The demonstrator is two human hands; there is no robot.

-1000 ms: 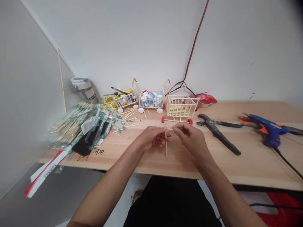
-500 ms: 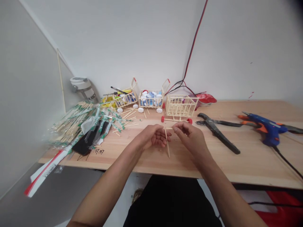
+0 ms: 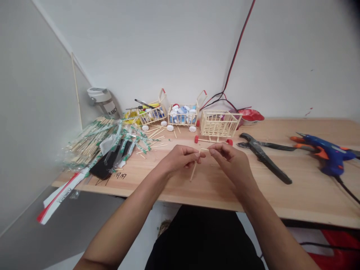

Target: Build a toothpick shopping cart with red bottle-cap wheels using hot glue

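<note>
Between my two hands is a pair of thin wooden sticks that meet at a corner. My left hand [image 3: 180,159] pinches the long stick [image 3: 193,171] near its upper end, and its free end slants down to the lower left. With thumb and forefinger, my right hand [image 3: 230,159] grips the end of the short stick [image 3: 204,149], which runs nearly level between the hands. Just behind them stands a slatted wooden cart [image 3: 218,127] with red wheels [image 3: 230,142]. How the sticks are joined is too small to make out.
Two small carts, one with bottle caps [image 3: 182,112], stand at the back. Bagged chopsticks [image 3: 94,140], a black item [image 3: 101,167] and loose sticks [image 3: 157,131] lie left. Pliers [image 3: 264,159] and a blue glue gun [image 3: 323,152] lie right. A grey-lidded cup [image 3: 104,101] leans by the wall.
My left fingers have closed into a pinch on the long stick. Its lower end has swung to the left. My right hand keeps its grip; the view has shifted slightly.
</note>
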